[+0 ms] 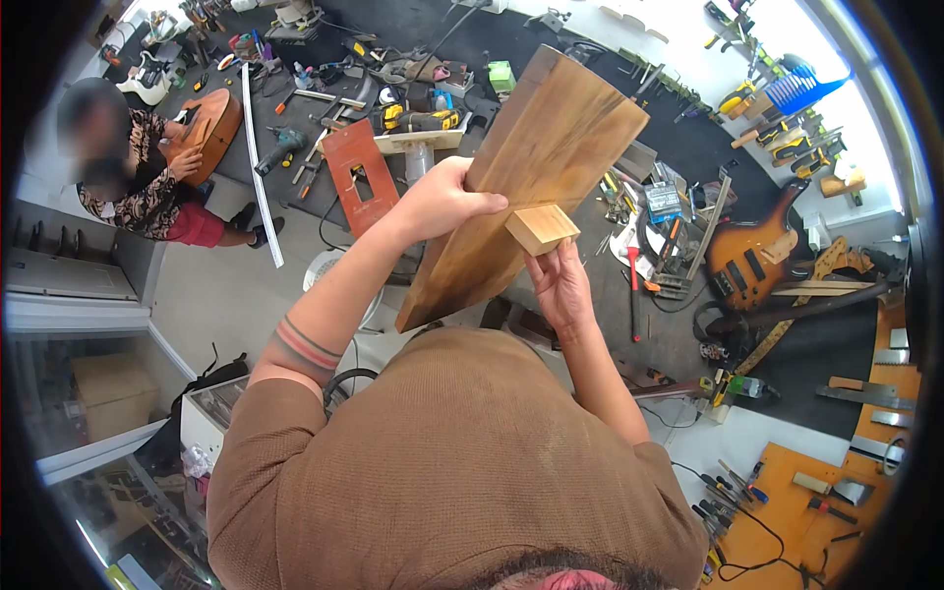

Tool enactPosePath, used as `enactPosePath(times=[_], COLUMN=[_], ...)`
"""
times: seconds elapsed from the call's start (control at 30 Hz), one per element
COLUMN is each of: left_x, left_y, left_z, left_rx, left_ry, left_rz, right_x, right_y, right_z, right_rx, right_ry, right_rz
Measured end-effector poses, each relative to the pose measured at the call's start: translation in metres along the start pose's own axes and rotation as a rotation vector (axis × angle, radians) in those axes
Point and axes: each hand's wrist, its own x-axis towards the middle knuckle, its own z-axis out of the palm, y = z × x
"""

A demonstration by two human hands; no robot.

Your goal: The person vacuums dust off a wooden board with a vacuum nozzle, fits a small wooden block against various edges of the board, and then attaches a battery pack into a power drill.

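A long brown wooden board (560,128) is held up at a slant in front of my chest. My left hand (447,202) grips its left edge, with the thumb lying across the face and the other fingers hidden behind. A small pale wooden block (543,228) is in my right hand (562,287), pinched from below by the fingertips. The block overlaps the board's right edge in this view; whether the two touch, I cannot tell.
Behind the board, a dark workbench (649,329) carries many tools, including a yellow power tool (423,120) and a drill (282,147). A sunburst guitar body (752,251) lies to the right. At the left, another person (147,177) handles an acoustic guitar (213,128).
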Motion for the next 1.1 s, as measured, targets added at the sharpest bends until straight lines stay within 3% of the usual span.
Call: enactPosePath(times=[0.17, 0.37, 0.5, 0.6, 0.8, 1.1], left_x=[-0.009, -0.006, 0.012, 0.014, 0.015, 0.041], left_y=[-0.027, -0.075, -0.113, -0.135, -0.205, -0.302], left_z=[-0.011, -0.02, -0.027, -0.023, -0.019, -0.033], left_rx=[-0.124, -0.406, -0.53, -0.597, -0.579, -0.615], left_ry=[-0.03, 0.065, 0.034, 0.018, 0.206, -0.012], left_rz=[-0.019, -0.137, -0.23, -0.316, -0.503, -0.71], right_x=[-0.025, -0.021, -0.014, -0.01, -0.005, 0.025], right_y=[0.009, 0.002, -0.006, 0.004, 0.059, 0.107], right_z=[0.029, -0.014, -0.01, -0.026, -0.071, -0.123], right_rx=[-0.085, -1.0, -1.188, -1.168, -1.2, -1.201], right_ry=[0.092, 0.316, 0.393, 0.416, 0.498, 0.591], right_rz=[-0.063, -0.247, -0.362, -0.259, -0.122, 0.147])
